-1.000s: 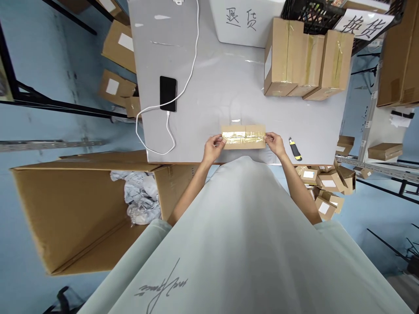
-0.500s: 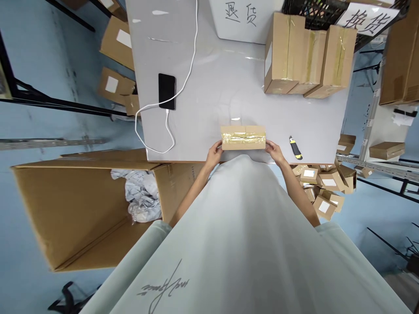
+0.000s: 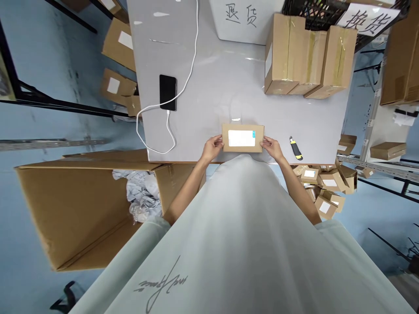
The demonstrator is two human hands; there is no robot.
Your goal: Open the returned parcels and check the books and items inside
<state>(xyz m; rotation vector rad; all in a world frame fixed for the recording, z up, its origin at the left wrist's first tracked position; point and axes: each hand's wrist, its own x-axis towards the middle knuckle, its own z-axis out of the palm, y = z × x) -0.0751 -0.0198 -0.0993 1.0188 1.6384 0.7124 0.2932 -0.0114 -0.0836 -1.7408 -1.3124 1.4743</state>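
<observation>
A small brown cardboard box is held between my two hands near the front edge of the grey table. Its upward face carries a white shipping label with a blue patch at the right. My left hand grips the box's left end, fingers closed on it. At the opposite end, my right hand pinches the box's right side. To the right of that hand lies a black and yellow utility knife.
Taped cartons stand at the back right beside a white bin and a black crate. A phone with a white cable lies left. Below the table's left side, a large open carton holds crumpled plastic.
The box has been turned over in my hands: the taped side faced up before, and now the labelled side does. Both hands have shifted their grip at its ends.
</observation>
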